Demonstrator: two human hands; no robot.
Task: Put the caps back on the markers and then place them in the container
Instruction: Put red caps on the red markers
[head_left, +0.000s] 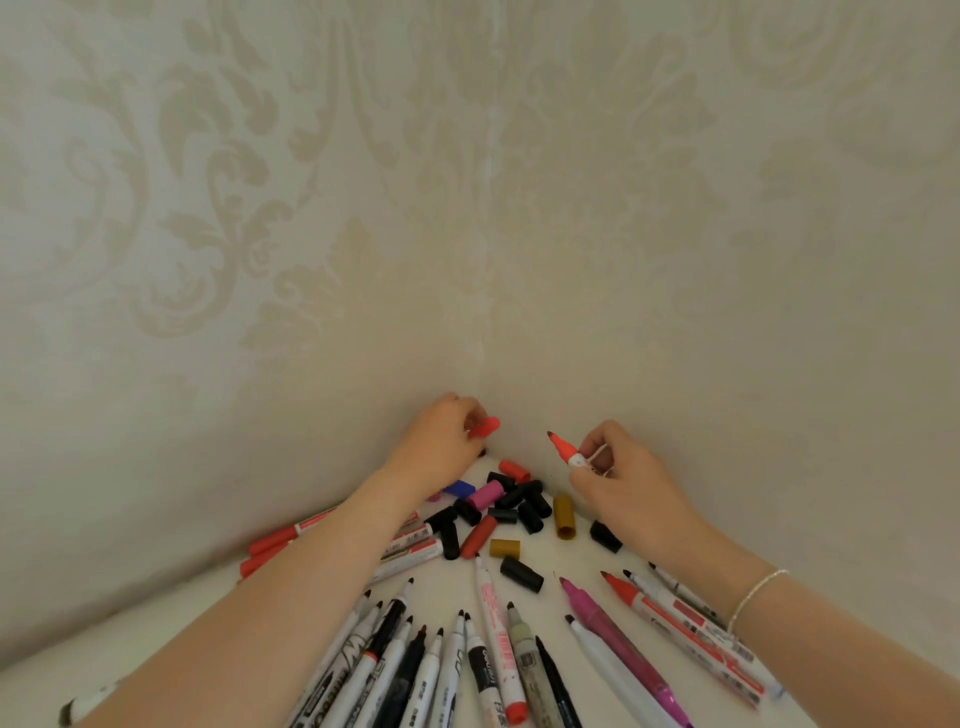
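My left hand pinches a red cap and holds it up near the wall corner. My right hand grips an uncapped red marker with its tip pointing up and left toward the cap; a gap separates the two. Below them lies a heap of loose caps, mostly black, with red, pink, blue and mustard ones. Several uncapped markers fan out on the white table toward me. No container is in view.
Patterned wallpaper walls meet in a corner right behind the caps. Several capped red markers lie at the left, under my left forearm. A pink marker and red-tipped markers lie at the right under my right wrist.
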